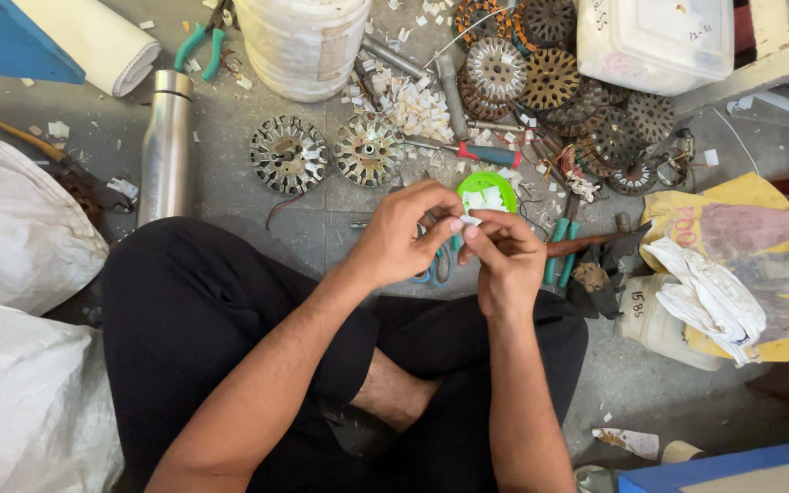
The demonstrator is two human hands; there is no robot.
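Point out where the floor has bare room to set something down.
Bare floor lies between the steel bottle and the left round metal core, and beside the right knee. It is crowded around the core pile and the screwdriver.

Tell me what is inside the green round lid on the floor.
The green lid holds small white paper pieces. The left hand and right hand, pinching one white piece, cover its near edge.

Steel bottle is looking brushed, semi-glossy metal. Stator cores are showing dull, rusty laminated metal. Bucket is reading as smooth white plastic; sacks as woven matt fabric; floor as rough grey concrete.
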